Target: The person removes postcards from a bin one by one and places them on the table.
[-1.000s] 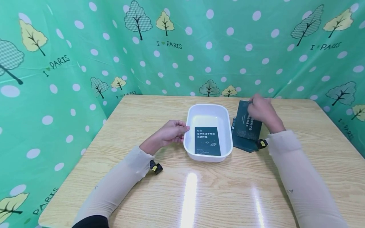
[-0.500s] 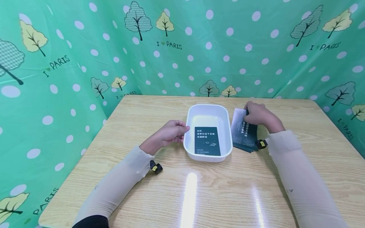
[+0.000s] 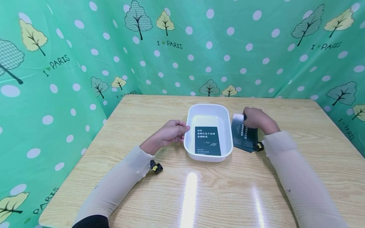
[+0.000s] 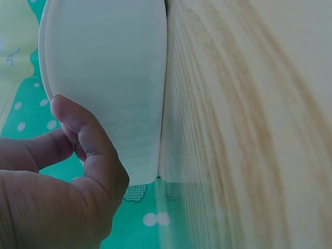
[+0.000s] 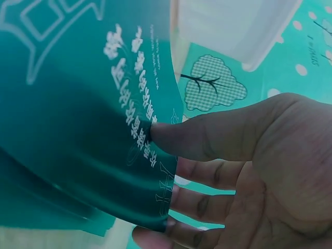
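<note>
My left hand [image 3: 171, 131] holds the left side of a white plastic basin [image 3: 208, 107]; in the left wrist view the thumb and fingers are at its rim [image 4: 43, 62]. Inside the basin lies a dark green card [image 3: 207, 144] with white print and a small planet drawing. To the right, my right hand [image 3: 259, 119] pinches another dark green printed card [image 3: 242, 134] by its far end. The right wrist view shows the thumb on the printed face of this bent card [image 5: 88, 129], with fingers behind it. Other dark cards [image 5: 57, 207] lie under it, mostly hidden.
A pale wooden table [image 3: 228, 190] carries everything. Behind and to the sides hangs a green cloth [image 3: 176, 72] with dots and trees. A small black wrist device [image 3: 156, 167] sits below the left wrist, another [image 3: 260, 146] near the right cards.
My right hand has come nearer to me and lower with the card, which now lies over the others and bends at its far end. The left hand and basin stay put.
</note>
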Demonstrator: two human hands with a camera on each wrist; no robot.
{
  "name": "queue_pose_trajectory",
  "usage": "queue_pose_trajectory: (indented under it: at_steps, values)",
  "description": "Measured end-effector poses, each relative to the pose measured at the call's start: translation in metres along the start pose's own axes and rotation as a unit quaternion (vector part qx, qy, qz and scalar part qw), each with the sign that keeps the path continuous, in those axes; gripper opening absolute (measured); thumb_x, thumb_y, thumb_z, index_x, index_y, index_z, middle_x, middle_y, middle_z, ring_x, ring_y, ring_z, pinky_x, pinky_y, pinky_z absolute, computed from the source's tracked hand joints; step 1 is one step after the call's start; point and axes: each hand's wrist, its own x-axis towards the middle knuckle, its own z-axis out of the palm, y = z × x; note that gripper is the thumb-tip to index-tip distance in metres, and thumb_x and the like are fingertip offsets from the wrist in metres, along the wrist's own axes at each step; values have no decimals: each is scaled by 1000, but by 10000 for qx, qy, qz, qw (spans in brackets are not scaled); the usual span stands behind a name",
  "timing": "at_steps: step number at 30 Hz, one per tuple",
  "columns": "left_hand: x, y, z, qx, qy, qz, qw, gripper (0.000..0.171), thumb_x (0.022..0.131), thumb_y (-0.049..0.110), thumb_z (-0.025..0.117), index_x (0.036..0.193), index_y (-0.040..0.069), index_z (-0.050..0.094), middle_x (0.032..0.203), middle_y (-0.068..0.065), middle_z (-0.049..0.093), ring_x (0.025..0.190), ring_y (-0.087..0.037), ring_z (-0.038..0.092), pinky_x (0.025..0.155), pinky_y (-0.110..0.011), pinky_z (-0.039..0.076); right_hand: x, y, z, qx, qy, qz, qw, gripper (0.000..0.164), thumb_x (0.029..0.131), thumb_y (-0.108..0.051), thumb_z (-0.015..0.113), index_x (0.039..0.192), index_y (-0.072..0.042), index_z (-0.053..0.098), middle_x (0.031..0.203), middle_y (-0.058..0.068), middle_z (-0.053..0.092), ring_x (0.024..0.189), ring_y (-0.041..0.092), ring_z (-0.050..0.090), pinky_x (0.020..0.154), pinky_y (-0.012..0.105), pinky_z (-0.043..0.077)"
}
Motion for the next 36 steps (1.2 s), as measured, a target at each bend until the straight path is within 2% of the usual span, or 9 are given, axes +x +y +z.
queue_pose_trajectory:
  at_steps: [12, 23, 32, 36]
  values:
    - [0, 0, 0, 25, 16, 29, 10000, 20, 99, 12, 59, 112, -1, 51, 100, -18, 59, 70, -20, 58, 59, -28, 53, 1, -3, 3, -192, -117, 56, 9997, 39, 91, -5, 60, 125, 11, 52, 117, 30, 56, 94, 38, 53, 88, 58, 47]
    - [0, 0, 0, 44, 13, 30, 10000, 19, 99, 12, 58, 111, 0, 52, 98, -16, 59, 70, -20, 58, 59, -29, 52, 1, -1, 4, -261, -144, 27, 9996, 35, 90, -5, 60, 122, 11, 56, 113, 29, 58, 91, 36, 54, 87, 57, 48]
    - [-1, 0, 0, 3, -6, 16, 10000, 19, 99, 12, 58, 110, 0, 51, 102, -20, 58, 72, -21, 58, 60, -29, 53, 0, -1, 3, -313, -156, -31, 9994, 37, 91, -7, 61, 123, 10, 56, 117, 30, 58, 96, 37, 56, 88, 58, 46]
    - [-1, 0, 0, -11, -14, 26, 10000, 19, 99, 12, 58, 111, -1, 51, 106, -23, 57, 72, -22, 58, 60, -28, 53, -1, -3, 3, -268, -221, 12, 9994, 35, 93, -5, 56, 125, 10, 55, 118, 30, 57, 96, 37, 55, 89, 59, 46]
